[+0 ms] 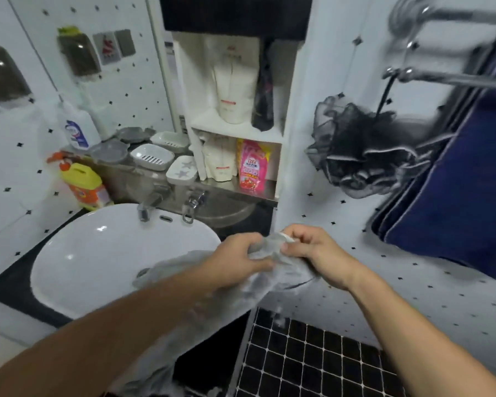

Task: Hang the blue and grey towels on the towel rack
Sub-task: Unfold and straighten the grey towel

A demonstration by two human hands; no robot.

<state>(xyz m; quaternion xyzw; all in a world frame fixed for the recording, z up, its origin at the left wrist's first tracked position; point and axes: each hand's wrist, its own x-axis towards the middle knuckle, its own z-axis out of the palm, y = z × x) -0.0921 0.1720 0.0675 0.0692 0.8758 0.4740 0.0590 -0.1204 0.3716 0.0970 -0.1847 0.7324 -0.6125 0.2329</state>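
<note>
The grey towel [258,285] hangs crumpled between both hands, in front of the sink and low in the view, its lower part trailing under my left forearm. My left hand [238,259] grips its top from the left. My right hand [312,250] pinches a corner of it between thumb and fingers. The blue towel [455,202] hangs over the chrome towel rack [453,78] on the right wall, up and to the right of my hands.
A black mesh bath sponge [355,150] hangs from the rack's lower bar. The white sink [103,262] with its tap [149,204] lies left. Soap dishes, bottles and a niche shelf [235,130] stand behind it. Black tiled floor [307,362] below.
</note>
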